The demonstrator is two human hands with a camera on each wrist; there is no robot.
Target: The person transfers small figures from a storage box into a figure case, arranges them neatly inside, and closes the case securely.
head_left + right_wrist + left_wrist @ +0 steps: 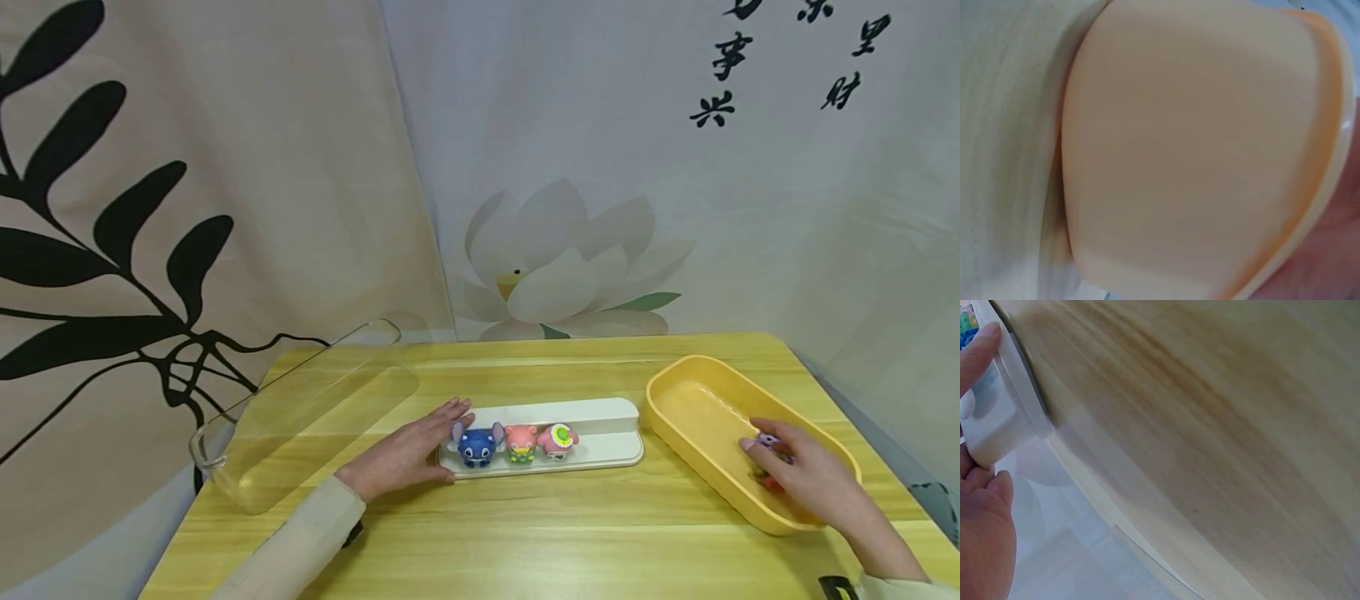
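A white two-step display stand lies in the middle of the table. Its lower step carries three small figurines at the left: a blue big-eared one, a pink one with a green base and a pink one with a yellow-green top. My left hand grips the stand's left end, thumb at the front edge and fingers behind, as the left wrist view also shows. Inside the yellow tray, my right hand pinches a small purple figurine, mostly hidden by the fingers.
A clear plastic cover lies slantwise at the table's left, reaching past its edge. Behind the wooden table hangs a printed cloth. The tray's raised wall surrounds my right hand.
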